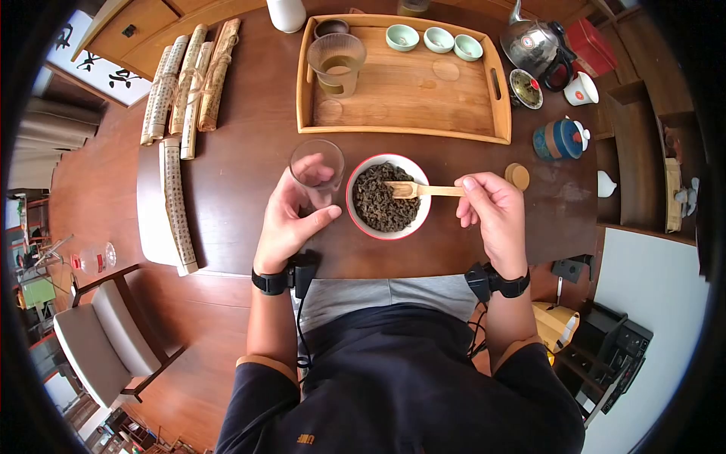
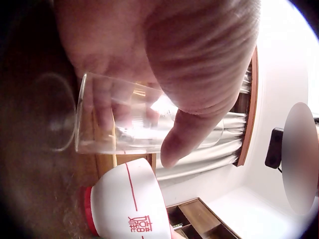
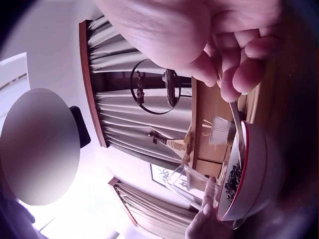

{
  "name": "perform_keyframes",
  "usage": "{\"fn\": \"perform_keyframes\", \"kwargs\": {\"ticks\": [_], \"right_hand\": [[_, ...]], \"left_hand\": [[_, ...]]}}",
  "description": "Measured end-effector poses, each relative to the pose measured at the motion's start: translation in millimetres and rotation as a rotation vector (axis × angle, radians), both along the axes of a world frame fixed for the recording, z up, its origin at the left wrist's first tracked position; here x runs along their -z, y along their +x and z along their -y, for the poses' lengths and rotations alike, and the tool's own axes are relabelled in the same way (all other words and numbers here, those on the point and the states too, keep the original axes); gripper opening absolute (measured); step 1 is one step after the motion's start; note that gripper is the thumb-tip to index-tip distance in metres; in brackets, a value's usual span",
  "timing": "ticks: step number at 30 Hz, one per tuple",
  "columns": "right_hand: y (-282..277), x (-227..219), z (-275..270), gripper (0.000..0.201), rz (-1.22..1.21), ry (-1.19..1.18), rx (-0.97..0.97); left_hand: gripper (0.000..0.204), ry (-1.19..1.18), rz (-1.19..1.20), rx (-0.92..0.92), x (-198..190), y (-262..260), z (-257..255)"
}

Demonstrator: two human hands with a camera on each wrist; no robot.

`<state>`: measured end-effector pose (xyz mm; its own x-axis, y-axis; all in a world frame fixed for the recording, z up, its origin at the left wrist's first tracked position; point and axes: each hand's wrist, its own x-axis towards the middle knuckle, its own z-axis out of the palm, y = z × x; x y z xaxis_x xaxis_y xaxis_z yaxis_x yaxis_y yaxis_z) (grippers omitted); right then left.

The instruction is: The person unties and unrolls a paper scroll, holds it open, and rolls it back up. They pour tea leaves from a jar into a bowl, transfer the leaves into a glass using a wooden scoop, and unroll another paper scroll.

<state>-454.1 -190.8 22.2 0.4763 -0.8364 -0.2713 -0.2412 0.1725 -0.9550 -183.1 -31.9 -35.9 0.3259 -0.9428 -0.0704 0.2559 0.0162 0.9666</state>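
My left hand (image 1: 283, 231) holds a clear glass cup (image 1: 330, 165), thumb on one side and fingers on the other. In the left wrist view the cup (image 2: 97, 137) is close beside a white bowl (image 2: 119, 191) with red markings. From above, the red-rimmed bowl (image 1: 423, 209) is seen to hold dark dried tea leaves (image 1: 378, 208). The right hand (image 1: 497, 216) pinches the handle of a bamboo tea scoop (image 1: 442, 191) between thumb and fingers. Its wide end lies over the leaves, inside the bowl's rim.
Behind the bowl is a wooden tray (image 1: 401, 130) bearing a glass pitcher (image 1: 336, 72) and pale green cups (image 1: 439, 40). Right of it are a kettle (image 1: 529, 45), a lidded bowl (image 1: 527, 89), a blue jar (image 1: 560, 140) and a round wooden lid (image 1: 517, 177). Bamboo scrolls (image 1: 178, 204) lie left.
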Motion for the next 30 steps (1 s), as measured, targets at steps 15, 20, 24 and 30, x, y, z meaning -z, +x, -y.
{"fn": "perform_keyframes", "kwargs": {"ticks": [15,20,24,30], "right_hand": [[6,22,-6,0.021,0.267,0.179,0.142],[2,24,-5,0.02,0.327,0.215,0.151],[-1,12,-1,0.019,0.365,0.202,0.158],[-3,-20,9,0.021,0.413,0.167,0.166]], "left_hand": [[0.078,0.117,0.126,0.085,-7,4,-3],[0.073,0.114,0.125,0.094,-10,4,0],[0.072,0.041,0.181,0.08,-7,3,9],[0.071,0.044,0.033,0.136,-11,1,13]]}}
